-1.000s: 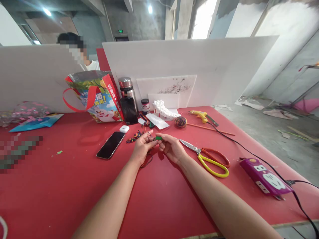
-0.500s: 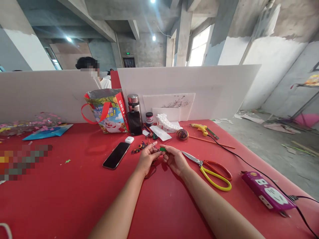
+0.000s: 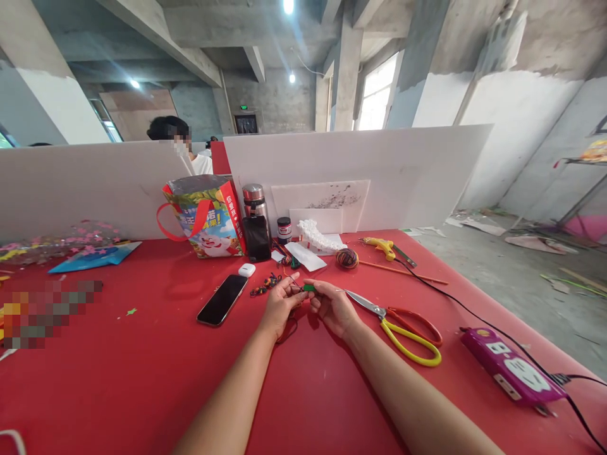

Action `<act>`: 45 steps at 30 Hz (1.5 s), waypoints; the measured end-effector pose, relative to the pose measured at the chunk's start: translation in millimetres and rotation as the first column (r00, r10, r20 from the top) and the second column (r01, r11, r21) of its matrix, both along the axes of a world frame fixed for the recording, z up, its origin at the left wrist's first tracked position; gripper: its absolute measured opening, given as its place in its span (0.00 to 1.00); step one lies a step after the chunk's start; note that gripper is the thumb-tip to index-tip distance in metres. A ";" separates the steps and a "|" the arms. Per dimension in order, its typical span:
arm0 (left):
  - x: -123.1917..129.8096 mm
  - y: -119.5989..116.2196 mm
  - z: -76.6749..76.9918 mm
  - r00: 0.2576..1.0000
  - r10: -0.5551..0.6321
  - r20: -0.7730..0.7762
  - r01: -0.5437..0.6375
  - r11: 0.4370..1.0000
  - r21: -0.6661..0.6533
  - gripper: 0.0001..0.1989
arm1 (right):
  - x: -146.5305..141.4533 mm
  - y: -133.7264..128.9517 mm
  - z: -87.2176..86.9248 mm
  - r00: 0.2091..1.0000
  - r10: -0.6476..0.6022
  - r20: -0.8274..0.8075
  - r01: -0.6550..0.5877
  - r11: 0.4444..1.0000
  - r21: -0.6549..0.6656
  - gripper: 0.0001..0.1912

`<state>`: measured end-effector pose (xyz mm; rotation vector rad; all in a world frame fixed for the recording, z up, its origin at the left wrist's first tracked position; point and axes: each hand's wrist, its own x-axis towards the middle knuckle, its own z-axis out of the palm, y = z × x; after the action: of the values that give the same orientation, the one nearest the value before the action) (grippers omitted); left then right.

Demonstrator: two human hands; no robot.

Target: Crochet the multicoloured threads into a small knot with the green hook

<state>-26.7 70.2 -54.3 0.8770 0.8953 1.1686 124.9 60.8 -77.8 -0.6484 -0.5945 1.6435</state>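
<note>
My left hand [image 3: 279,309] pinches dark multicoloured yarn [image 3: 294,323], part of which loops down beside the wrist onto the red table. Opposite it, my right hand [image 3: 336,311] grips a green-handled crochet hook [image 3: 308,288], its tip end meeting the yarn at the left fingertips. The stitches between the fingers are too small to make out. Just beyond the left hand lies a curly string of multicoloured yarn [image 3: 265,285]. A ball of the same yarn [image 3: 347,258] rests behind the right hand. Scissors [image 3: 379,311] with red and yellow handles lie right of the right hand.
A black phone [image 3: 222,300] and white earbud case [image 3: 246,270] lie left. Behind stand a gift bag [image 3: 208,221], a flask [image 3: 255,197], a second phone [image 3: 257,239] and a jar [image 3: 284,230]. Rightward are a yellow glue gun [image 3: 380,246], its cord and a purple power strip [image 3: 512,366].
Both hands stay together in nearly the same place, with the hook and yarn still held. The view has tilted slightly, so the background sits a little lower.
</note>
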 end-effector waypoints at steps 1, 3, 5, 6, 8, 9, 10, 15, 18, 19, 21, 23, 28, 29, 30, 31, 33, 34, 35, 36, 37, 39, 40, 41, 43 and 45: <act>0.2 0.2 -0.1 1.000 0.004 -0.002 -0.004 1.000 0.000 0.39 | -0.1 -0.1 0.4 1.000 0.000 0.001 0.000 1.000 0.001 0.19; 0.4 0.5 -0.1 1.000 0.010 -0.002 -0.010 1.000 -0.001 0.39 | -0.6 0.0 1.1 1.000 0.002 0.003 -0.002 1.000 0.002 0.20; 0.4 0.9 0.3 1.000 0.017 -0.001 -0.017 1.000 0.002 0.39 | -1.5 0.8 1.8 1.000 0.007 0.003 -0.007 1.000 0.002 0.20; 0.3 1.1 0.6 1.000 0.020 -0.002 -0.020 1.000 0.004 0.39 | -2.1 1.4 2.2 1.000 0.009 0.003 -0.009 1.000 0.002 0.21; 0.0 1.6 1.0 1.000 0.021 -0.008 -0.021 1.000 0.005 0.40 | -3.1 3.2 2.9 1.000 0.012 -0.001 -0.012 1.000 0.002 0.21; -0.2 2.0 1.1 1.000 0.020 -0.013 -0.020 1.000 0.004 0.40 | -3.5 4.3 3.1 1.000 0.015 -0.004 -0.015 1.000 0.002 0.21; -0.4 2.6 1.0 1.000 0.019 -0.017 -0.018 1.000 0.004 0.40 | -3.7 5.3 3.3 1.000 0.020 -0.009 -0.020 1.000 0.002 0.20; -1.3 5.5 -0.9 1.000 0.009 -0.021 -0.009 1.000 -0.007 0.40 | -1.3 8.7 2.5 0.998 0.057 -0.035 -0.057 0.998 -0.008 0.19; -1.0 6.1 -1.8 1.000 -0.001 -0.016 0.000 1.000 -0.016 0.39 | 0.7 8.5 2.1 0.997 0.068 -0.043 -0.069 0.997 -0.019 0.18; -0.8 6.1 -1.7 1.000 -0.003 -0.015 0.003 1.000 -0.016 0.40 | 1.2 8.2 2.2 0.997 0.068 -0.044 -0.069 0.997 -0.021 0.18; -0.4 5.8 -1.0 1.000 -0.009 -0.012 0.009 1.000 -0.014 0.40 | 2.0 7.6 2.6 0.997 0.063 -0.049 -0.065 0.998 -0.022 0.17; -0.1 5.5 0.2 1.000 -0.017 -0.012 0.017 1.000 -0.013 0.40 | 2.6 7.2 3.3 0.997 0.065 -0.051 -0.066 0.998 -0.017 0.15; 0.2 5.1 2.4 0.999 -0.036 -0.030 0.035 0.999 -0.006 0.39 | 3.9 5.1 6.1 0.995 0.090 -0.051 -0.090 0.996 0.007 0.13; 0.2 5.1 2.3 0.999 -0.039 -0.034 0.039 0.999 -0.006 0.39 | 4.3 4.4 6.8 0.995 0.091 -0.051 -0.091 0.996 0.012 0.13; 0.2 5.3 2.1 0.998 -0.043 -0.037 0.043 0.999 -0.006 0.39 | 4.8 3.6 7.4 0.995 0.092 -0.051 -0.091 0.996 0.014 0.12; 0.2 5.5 1.7 0.998 -0.047 -0.039 0.047 0.999 -0.008 0.39 | 5.5 2.9 8.1 0.995 0.091 -0.050 -0.090 0.996 0.014 0.12; 0.2 6.4 0.8 0.998 -0.057 -0.041 0.057 0.998 -0.014 0.39 | 7.2 2.1 9.1 0.994 0.094 -0.049 -0.094 0.996 0.009 0.12; 0.3 7.2 0.3 0.997 -0.063 -0.041 0.063 0.998 -0.019 0.38 | 8.3 2.0 9.6 0.994 0.096 -0.050 -0.096 0.995 0.006 0.12; 0.4 8.2 -0.3 0.997 -0.073 -0.041 0.072 0.997 -0.026 0.38 | 9.4 2.2 9.9 0.994 0.098 -0.051 -0.098 0.995 0.000 0.11; 0.6 9.4 -0.8 0.996 -0.083 -0.039 0.081 0.996 -0.033 0.37 | 10.5 2.6 10.2 0.994 0.098 -0.052 -0.099 0.995 -0.007 0.10; 0.8 10.7 -1.5 0.995 -0.091 -0.038 0.090 0.995 -0.039 0.37 | 11.5 3.1 10.5 0.994 0.096 -0.054 -0.097 0.995 -0.014 0.10; 1.2 13.2 -2.9 0.994 -0.102 -0.034 0.101 0.994 -0.050 0.38 | 13.1 4.1 11.1 0.993 0.098 -0.059 -0.100 0.995 -0.031 0.09; 1.4 14.2 -3.6 0.994 -0.109 -0.032 0.107 0.993 -0.055 0.39 | 13.7 4.5 11.5 0.993 0.099 -0.061 -0.101 0.994 -0.038 0.09; 1.7 15.1 -4.4 0.993 -0.116 -0.030 0.114 0.992 -0.060 0.40 | 14.2 4.7 11.9 0.993 0.099 -0.062 -0.102 0.994 -0.043 0.10; 2.2 16.2 -5.5 0.992 -0.124 -0.026 0.123 0.990 -0.063 0.42 | 14.7 4.7 12.7 0.993 0.096 -0.062 -0.099 0.994 -0.051 0.10; 2.6 16.7 -6.0 0.991 -0.128 -0.025 0.126 0.990 -0.062 0.41 | 14.7 4.2 13.4 0.994 0.094 -0.059 -0.097 0.994 -0.055 0.10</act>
<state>-24.2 86.9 -60.3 0.8911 0.8807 1.0167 139.5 65.0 -64.4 -0.6221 -0.5456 1.7680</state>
